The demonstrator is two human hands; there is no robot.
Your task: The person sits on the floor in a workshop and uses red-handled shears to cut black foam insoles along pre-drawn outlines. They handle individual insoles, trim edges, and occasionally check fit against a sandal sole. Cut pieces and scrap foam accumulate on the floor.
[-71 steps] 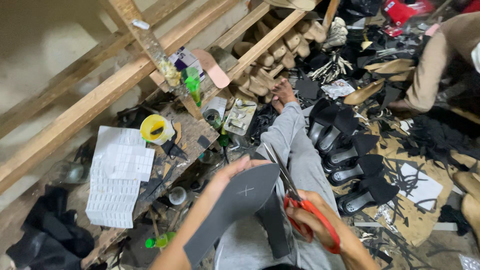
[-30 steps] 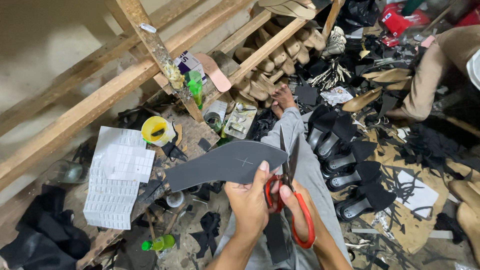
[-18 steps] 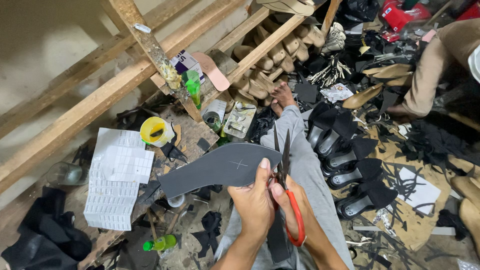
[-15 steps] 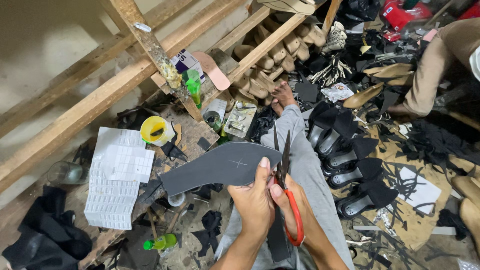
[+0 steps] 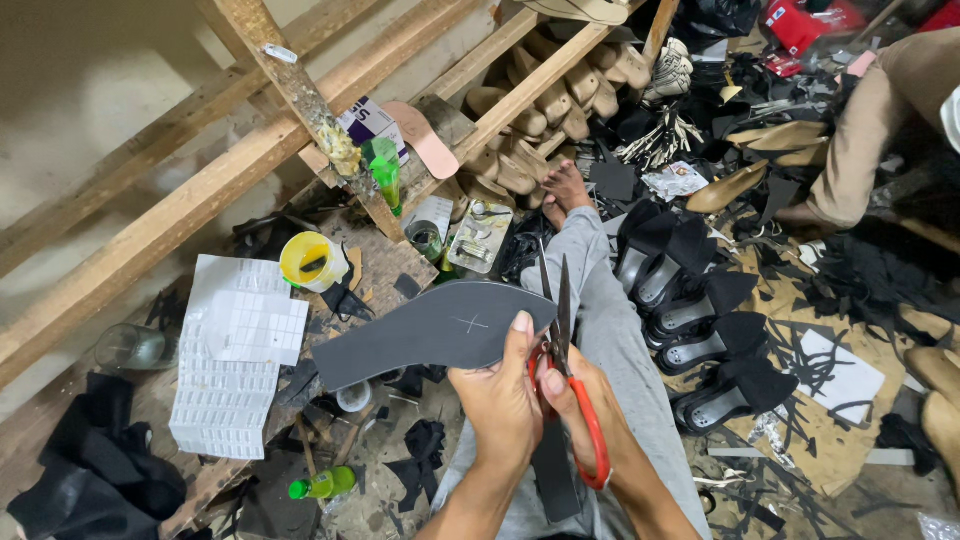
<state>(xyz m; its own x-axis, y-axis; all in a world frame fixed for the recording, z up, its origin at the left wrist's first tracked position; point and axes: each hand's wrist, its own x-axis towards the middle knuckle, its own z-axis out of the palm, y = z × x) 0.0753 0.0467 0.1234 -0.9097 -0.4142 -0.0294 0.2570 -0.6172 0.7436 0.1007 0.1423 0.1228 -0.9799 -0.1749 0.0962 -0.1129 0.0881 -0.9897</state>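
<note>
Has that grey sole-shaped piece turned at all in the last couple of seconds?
Yes. The grey sole piece first pointed down toward the lap; it has swung up and left, and now lies level, its far end reaching toward the white paper sheet.

A cluttered workshop floor point(image 5: 820, 440) strewn with black offcuts and paper, crossed at the left by slanting raw wooden beams point(image 5: 180, 215) against a pale plaster wall point(image 5: 90, 90) — wooden shoe lasts point(image 5: 545, 110) racked between them — under dim, flat light.
</note>
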